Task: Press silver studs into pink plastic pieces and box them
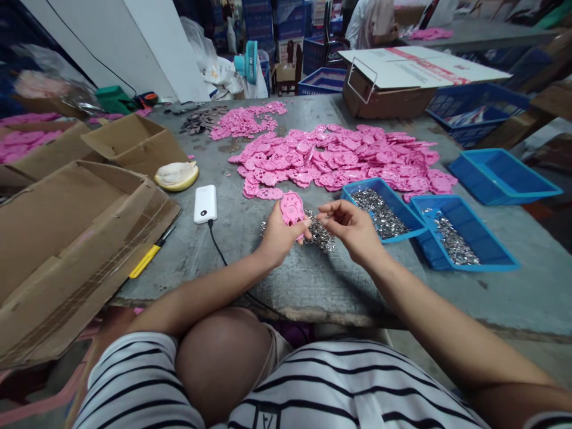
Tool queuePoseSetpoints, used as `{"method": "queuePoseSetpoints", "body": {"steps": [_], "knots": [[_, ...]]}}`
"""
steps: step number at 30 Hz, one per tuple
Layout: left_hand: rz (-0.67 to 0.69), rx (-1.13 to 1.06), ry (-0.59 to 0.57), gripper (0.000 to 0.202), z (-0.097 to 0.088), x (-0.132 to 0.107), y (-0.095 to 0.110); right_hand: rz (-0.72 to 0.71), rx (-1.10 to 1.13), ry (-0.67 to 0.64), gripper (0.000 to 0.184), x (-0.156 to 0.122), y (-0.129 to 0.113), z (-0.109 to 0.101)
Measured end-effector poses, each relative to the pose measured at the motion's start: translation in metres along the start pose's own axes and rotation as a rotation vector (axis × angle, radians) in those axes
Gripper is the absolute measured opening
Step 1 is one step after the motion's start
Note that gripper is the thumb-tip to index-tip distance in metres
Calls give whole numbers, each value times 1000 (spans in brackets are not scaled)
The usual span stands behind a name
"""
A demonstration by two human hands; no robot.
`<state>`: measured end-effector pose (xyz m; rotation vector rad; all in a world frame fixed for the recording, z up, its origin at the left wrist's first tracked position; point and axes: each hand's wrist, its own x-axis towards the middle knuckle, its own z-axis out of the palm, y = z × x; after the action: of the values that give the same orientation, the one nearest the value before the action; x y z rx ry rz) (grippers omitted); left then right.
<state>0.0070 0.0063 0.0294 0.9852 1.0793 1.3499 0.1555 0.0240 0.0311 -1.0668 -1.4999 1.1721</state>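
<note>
My left hand (279,237) grips a flat pink plastic piece (291,208) and holds it upright over the grey table (313,280). My right hand (353,229) hovers close beside it, thumb and forefinger pinched together on what looks like a tiny metal part, too small to make out. Under both hands lies a small heap of shiny metal parts (320,237). A broad spread of pink pieces (339,158) covers the table behind the hands.
Two blue trays of metal parts (379,211) (456,238) sit right of my hands, another blue tray (500,176) further right. A white power bank (205,204) with cable, a yellow cutter (147,259) and cardboard boxes (67,238) are on the left. Another person sits far behind.
</note>
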Motion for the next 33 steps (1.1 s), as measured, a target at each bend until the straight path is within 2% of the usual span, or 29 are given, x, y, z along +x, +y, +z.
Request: {"method": "queuePoseSetpoints", "body": {"steps": [3, 5, 8, 11, 13, 17, 20, 25, 33], "knots": [[41, 36, 4, 45, 1, -1, 3, 123, 115, -21, 26, 2, -4, 1], [58, 40, -3, 46, 1, -2, 4, 138, 118, -52, 29, 3, -5, 1], [59, 14, -17, 46, 0, -3, 4, 61, 28, -84, 29, 3, -4, 1], [8, -40, -43, 49, -1, -3, 2, -61, -113, -66, 22, 2, -4, 0], [-31, -106, -71, 50, -1, -2, 2, -90, -123, -44, 21, 1, -4, -1], [-132, -327, -144, 43, -1, -1, 7, -40, 32, -4, 21, 1, -4, -1], [-181, -413, -213, 43, 0, -3, 11, 19, 143, 26, 17, -1, -3, -1], [-123, -409, -331, 60, -4, -9, 9, 31, 233, 42, 14, -7, -5, 4], [61, -334, -325, 56, -6, -13, 9, 82, 333, 96, 16, -14, -13, 16]]}}
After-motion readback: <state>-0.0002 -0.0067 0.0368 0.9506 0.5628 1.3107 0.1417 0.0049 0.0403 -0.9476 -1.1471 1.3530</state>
